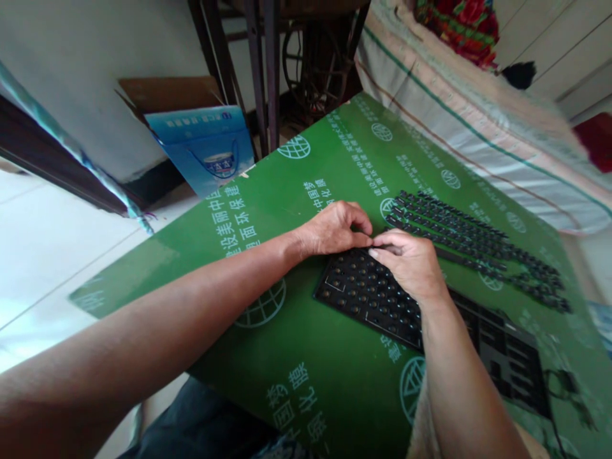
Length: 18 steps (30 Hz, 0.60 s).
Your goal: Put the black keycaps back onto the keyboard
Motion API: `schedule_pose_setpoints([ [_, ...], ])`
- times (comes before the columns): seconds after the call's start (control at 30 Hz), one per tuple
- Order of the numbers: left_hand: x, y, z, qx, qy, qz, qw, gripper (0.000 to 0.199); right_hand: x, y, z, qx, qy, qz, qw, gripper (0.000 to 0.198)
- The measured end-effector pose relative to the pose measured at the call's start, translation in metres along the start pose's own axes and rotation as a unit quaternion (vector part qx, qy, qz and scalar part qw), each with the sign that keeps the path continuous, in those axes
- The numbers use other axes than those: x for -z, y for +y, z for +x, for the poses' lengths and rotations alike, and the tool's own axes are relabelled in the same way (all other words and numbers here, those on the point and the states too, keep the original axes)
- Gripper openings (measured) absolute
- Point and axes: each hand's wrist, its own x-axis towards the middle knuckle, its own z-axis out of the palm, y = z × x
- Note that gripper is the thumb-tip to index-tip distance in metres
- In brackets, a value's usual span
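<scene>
A black keyboard base [356, 299] without its keycaps lies slantwise on the green board, rows of round key seats showing at its left end. Over its far left edge my left hand [335, 228] and my right hand [408, 258] meet with thumbs and fingertips pinched together. A small dark piece seems to sit between the fingertips, too small to make out. My right hand and forearm hide the middle of the keyboard base. Behind my right hand, loose black keycaps [449, 223] lie lined up in several rows.
The green board [296, 344] with white printed lettering carries everything. A cable [564, 382] lies at the keyboard's right end. Past the board's left edge stands a blue carton [205, 150]. A sheet-covered bed [430, 121] borders the far right side, and a dark wooden stand [262, 70] the back.
</scene>
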Motion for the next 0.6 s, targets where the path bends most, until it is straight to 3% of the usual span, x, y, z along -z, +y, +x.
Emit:
schedule_pose_setpoints([
  [0.13,-0.0037,-0.0028,0.0022,0.002,-0.027,0.021,0.999,0.009,-0.0005,0.0000,0.0010,-0.004,0.002,0.003,1.000,0.007],
  [0.6,-0.0072,0.0029,0.0098,0.083,-0.037,0.014,0.996,0.007,-0.0002,0.0060,0.0020,-0.016,-0.002,0.027,1.000,0.007],
])
